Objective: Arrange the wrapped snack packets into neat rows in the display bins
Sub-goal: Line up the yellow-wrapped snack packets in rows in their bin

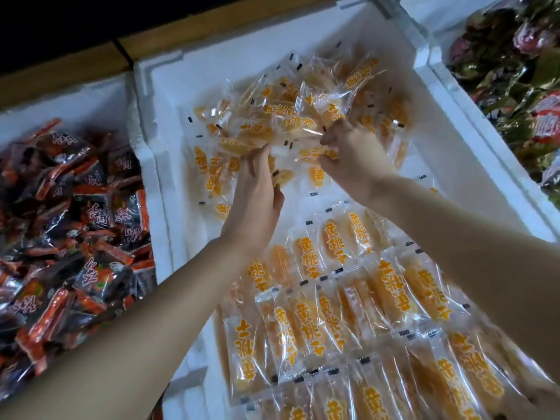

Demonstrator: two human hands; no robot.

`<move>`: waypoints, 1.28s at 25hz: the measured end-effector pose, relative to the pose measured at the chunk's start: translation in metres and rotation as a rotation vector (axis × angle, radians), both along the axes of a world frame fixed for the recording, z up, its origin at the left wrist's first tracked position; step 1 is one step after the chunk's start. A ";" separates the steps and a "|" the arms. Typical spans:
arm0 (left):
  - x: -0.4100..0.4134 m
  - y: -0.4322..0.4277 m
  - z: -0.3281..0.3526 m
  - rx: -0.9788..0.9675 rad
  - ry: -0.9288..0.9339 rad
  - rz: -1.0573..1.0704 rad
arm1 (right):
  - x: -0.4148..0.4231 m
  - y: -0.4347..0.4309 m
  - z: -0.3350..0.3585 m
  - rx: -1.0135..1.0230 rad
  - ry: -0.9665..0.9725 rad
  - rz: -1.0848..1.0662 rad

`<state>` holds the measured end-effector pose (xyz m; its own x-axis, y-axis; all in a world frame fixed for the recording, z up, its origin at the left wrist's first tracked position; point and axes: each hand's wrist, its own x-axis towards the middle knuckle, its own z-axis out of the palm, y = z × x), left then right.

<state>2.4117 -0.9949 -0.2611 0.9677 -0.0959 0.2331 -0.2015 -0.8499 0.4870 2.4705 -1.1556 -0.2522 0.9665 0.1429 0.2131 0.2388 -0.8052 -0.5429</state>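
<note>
Overlapping blurred packets [274,116] hiding grip of left hand [257,195].

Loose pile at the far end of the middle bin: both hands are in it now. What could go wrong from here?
The right hand pinches only the edge of a clear wrapper; the slick film may slip, or drag neighbours off the loose pile. The left hand sits against the same heap, so packets may snag together. Both forearms cross above the finished rows; drawing back low could knock them askew.

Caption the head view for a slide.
Left hand and right hand grip loose yellow packets in a white foam bin beyond finished rows.
</note>
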 end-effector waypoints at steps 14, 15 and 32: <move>-0.084 -0.035 0.033 -1.310 0.442 0.408 | -0.121 0.033 0.017 0.679 0.426 0.115; -0.090 -0.029 0.031 -1.233 0.452 0.405 | -0.126 0.032 0.017 0.611 0.407 0.182; -0.130 0.069 0.045 -1.105 0.204 0.483 | -0.048 0.117 -0.016 -0.274 0.248 0.153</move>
